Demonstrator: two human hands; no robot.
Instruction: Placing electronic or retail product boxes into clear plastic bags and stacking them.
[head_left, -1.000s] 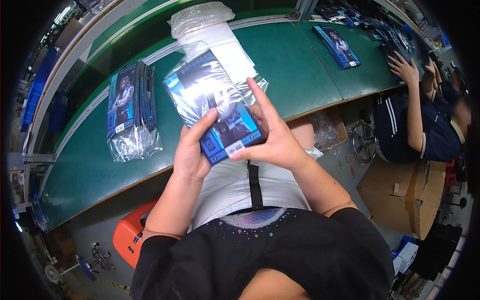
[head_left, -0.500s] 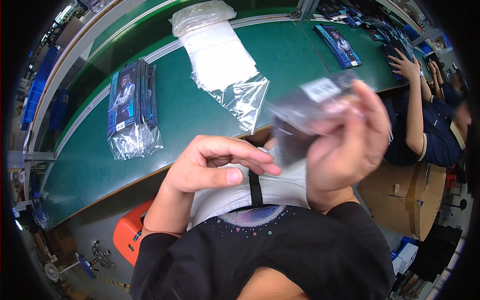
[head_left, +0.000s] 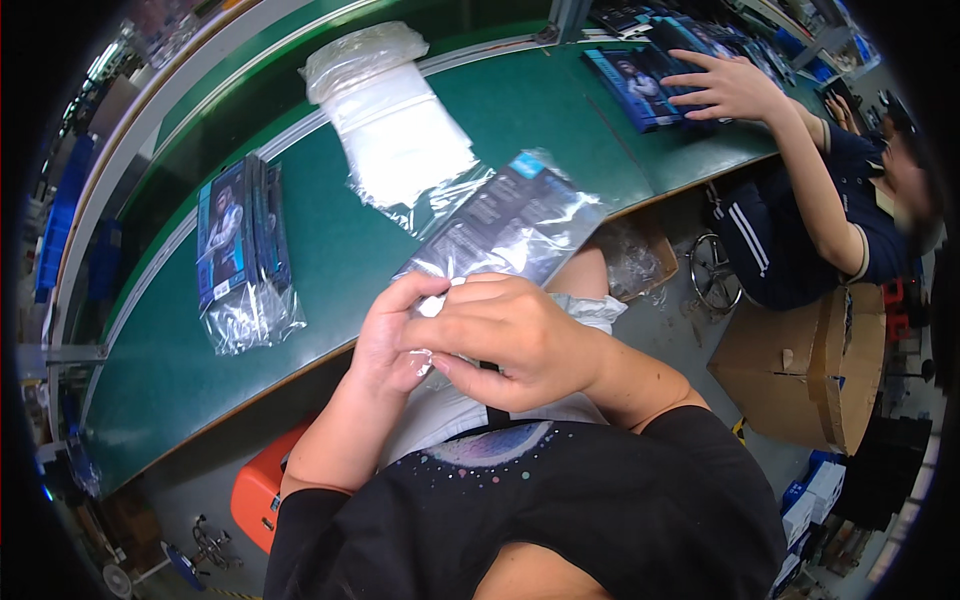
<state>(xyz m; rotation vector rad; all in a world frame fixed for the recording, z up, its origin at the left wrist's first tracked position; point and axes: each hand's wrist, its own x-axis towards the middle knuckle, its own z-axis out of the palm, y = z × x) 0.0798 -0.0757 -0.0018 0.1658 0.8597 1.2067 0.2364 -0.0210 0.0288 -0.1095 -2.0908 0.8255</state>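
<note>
A flat dark box in a clear plastic bag [head_left: 510, 225] slants away from me over the table's front edge, its back panel facing up. Both hands are closed at its near end, where the loose plastic is bunched. My left hand [head_left: 390, 335] pinches the bag with thumb and fingers. Pressed against it, my right hand [head_left: 515, 335] has its fingers curled over the same end of the plastic. Beyond the box lies a pile of clear plastic bags [head_left: 400, 120], partly covered by it. To the left stands a stack of bagged boxes [head_left: 225, 240] with crinkled plastic ends towards me.
The green table [head_left: 200, 390] curves across in front of me. At the right, a co-worker's hand [head_left: 725, 88] reaches over several blue-and-black boxes [head_left: 630, 90]. A cardboard carton [head_left: 790, 370] stands on the floor at right, and an orange stool [head_left: 262, 490] at lower left.
The bagged box has swung from my right side to the middle, and its end is now in both hands. My left hand has closed. The co-worker's hand has moved left onto a box.
</note>
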